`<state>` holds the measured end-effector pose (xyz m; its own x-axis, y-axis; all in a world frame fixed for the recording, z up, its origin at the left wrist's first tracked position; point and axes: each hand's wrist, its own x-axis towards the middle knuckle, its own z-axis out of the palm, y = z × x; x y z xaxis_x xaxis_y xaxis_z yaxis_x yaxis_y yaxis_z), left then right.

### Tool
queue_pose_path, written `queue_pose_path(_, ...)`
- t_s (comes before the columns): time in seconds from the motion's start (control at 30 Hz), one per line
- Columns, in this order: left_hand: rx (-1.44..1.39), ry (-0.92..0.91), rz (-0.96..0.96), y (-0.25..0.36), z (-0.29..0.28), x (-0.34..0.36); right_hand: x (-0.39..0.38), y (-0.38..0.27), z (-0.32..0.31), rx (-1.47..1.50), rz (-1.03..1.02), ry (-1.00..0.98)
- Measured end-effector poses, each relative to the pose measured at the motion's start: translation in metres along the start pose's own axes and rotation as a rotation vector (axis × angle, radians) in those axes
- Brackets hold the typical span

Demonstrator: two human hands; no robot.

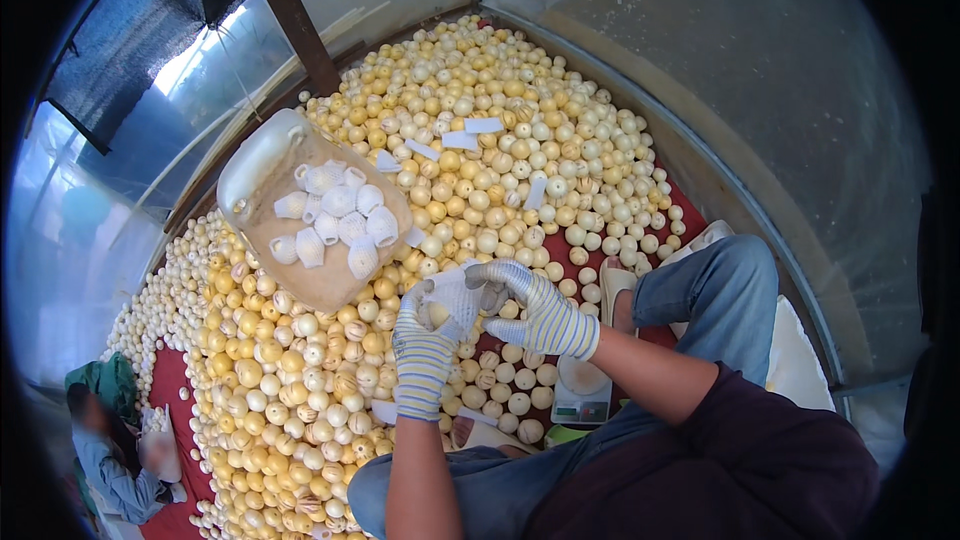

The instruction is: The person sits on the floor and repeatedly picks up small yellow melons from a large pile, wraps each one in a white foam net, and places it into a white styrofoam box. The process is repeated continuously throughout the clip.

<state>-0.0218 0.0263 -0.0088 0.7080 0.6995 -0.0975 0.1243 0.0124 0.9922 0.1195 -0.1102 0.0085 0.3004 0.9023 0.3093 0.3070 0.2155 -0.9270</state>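
Both my hands wear knitted gloves with blue and yellow stripes and grey palms. In front of my knees they hold a white foam net sleeve between them. My left hand is closed round its left side, where a pale yellow fruit, like a pepino melon, shows at the fingers. My right hand curls its fingers and thumb at the sleeve's right side; its fingertips partly hide what they grip. Beyond my left hand, several fruits in foam nets lie in a beige plastic tub.
A large heap of yellow fruits, some striped, surrounds me on red cloth. White foam pieces lie on it. A small scale stands by my right leg. Another person sits at far left. Plastic sheet walls enclose the space.
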Motion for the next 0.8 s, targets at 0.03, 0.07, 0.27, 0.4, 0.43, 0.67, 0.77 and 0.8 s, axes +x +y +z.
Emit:
queue_pose_path(0.03,0.014,-0.008,-0.053,0.002,0.001,0.0,-0.001,0.005,-0.003,-0.155,-0.067,0.012)
queue_pose_path(0.07,0.021,-0.026,-0.101,0.006,0.005,0.001,0.0,0.005,-0.006,-0.324,-0.131,0.027)
queue_pose_path(0.27,-0.376,-0.32,0.0,0.01,0.021,-0.019,-0.003,-0.027,-0.042,-0.434,0.153,-0.2)
queue_pose_path(0.4,-0.243,-0.139,-0.019,0.023,0.005,-0.012,-0.029,-0.081,-0.163,-0.366,0.177,0.117)
queue_pose_path(0.43,-0.206,-0.11,-0.029,0.02,0.003,-0.009,-0.048,-0.097,-0.203,-0.305,0.236,0.242)
queue_pose_path(0.67,0.0,-0.058,-0.116,-0.013,-0.014,-0.01,-0.252,0.015,-0.421,-0.738,0.881,0.894)
queue_pose_path(0.77,0.031,-0.024,-0.161,-0.032,-0.04,-0.012,-0.289,0.072,-0.421,-0.716,1.194,0.829)
queue_pose_path(0.8,0.041,0.04,-0.191,-0.036,-0.049,-0.014,-0.294,0.085,-0.415,-0.669,1.314,0.782)
